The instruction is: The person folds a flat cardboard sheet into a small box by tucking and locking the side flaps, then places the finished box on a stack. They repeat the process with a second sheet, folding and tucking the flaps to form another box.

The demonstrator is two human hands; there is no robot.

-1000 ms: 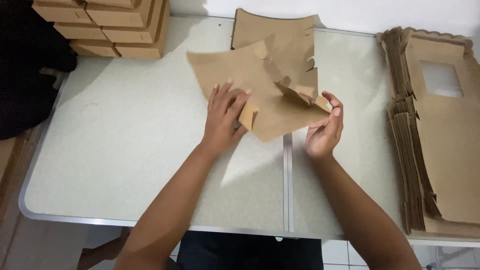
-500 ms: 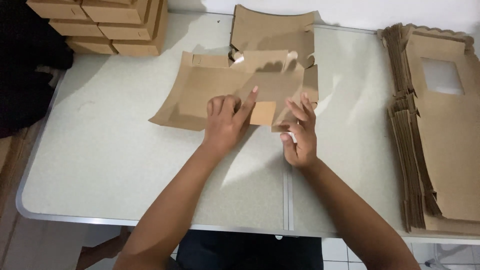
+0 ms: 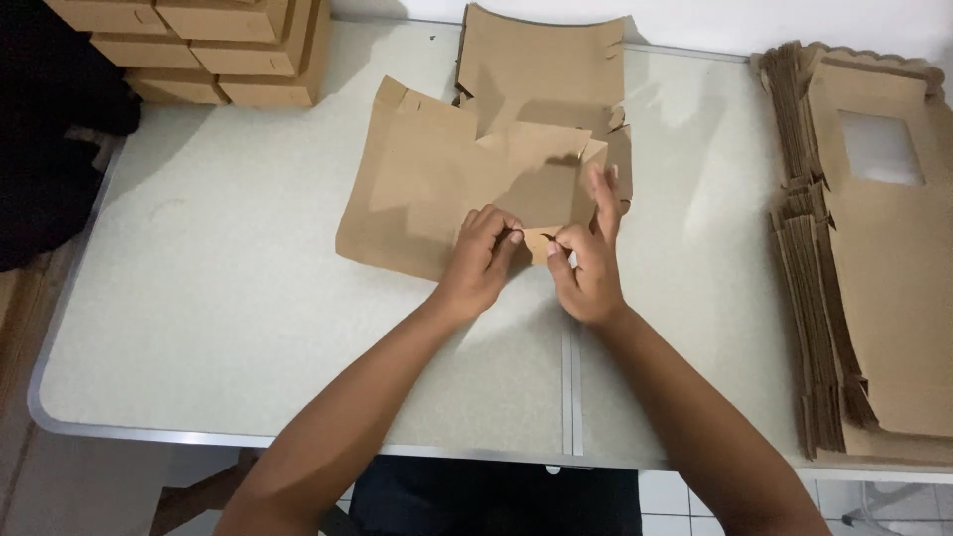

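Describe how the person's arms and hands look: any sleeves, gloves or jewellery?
Both arms are bare from the bottom edge of the frame to the fingertips; no sleeve shows. The left hand and right hand wear no gloves, and no watch, bracelet or ring is visible. The nails look short. Nothing marks either forearm, as far as this dim view shows.

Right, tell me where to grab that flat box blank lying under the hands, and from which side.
Probably the left edge of the blank, coming from the table's left. That side lies flat and bare with open tabletop beside it, so fingers could slide under and pinch it. The near edge is taken up by the left hand and right hand, and the far edge overlaps another sheet.
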